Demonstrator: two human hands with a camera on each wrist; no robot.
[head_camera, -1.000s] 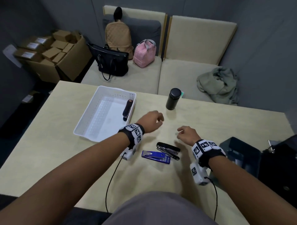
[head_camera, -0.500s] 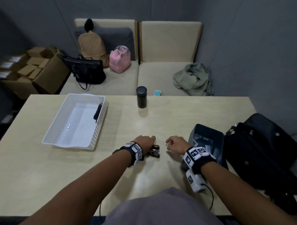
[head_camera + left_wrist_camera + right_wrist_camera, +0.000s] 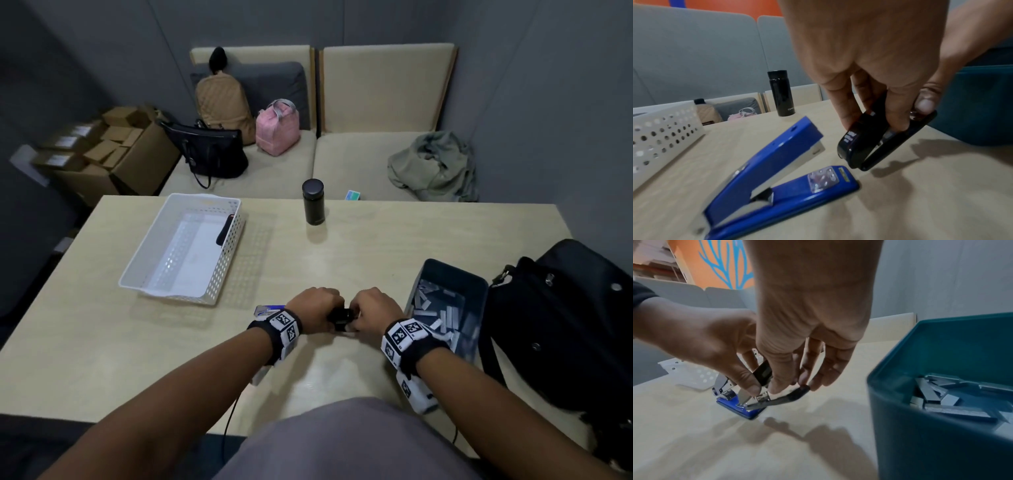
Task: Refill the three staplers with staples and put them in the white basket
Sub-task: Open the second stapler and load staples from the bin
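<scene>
My left hand (image 3: 317, 305) grips a black stapler (image 3: 339, 317) just above the table, with its fingers curled round the top and base (image 3: 869, 142). My right hand (image 3: 371, 308) pinches the same stapler from the other side; its fingertips (image 3: 777, 386) lie on the metal magazine and the black base. The stapler's jaws are spread apart. A blue stapler (image 3: 777, 175) lies hinged apart on the table just left of my left hand. The white basket (image 3: 137, 274) stands at the far left with a dark stapler (image 3: 224, 230) against its right wall.
A teal box (image 3: 476, 294) with several staple strips (image 3: 953, 410) stands right beside my right hand. A black bag (image 3: 565, 325) sits at the table's right edge. A black flask (image 3: 312, 202) stands at the far edge. Behind the table is a sofa with bags.
Both hands came together on the black stapler and raised it off the table. The head view swung to the right, so the teal box and the bag now show.
</scene>
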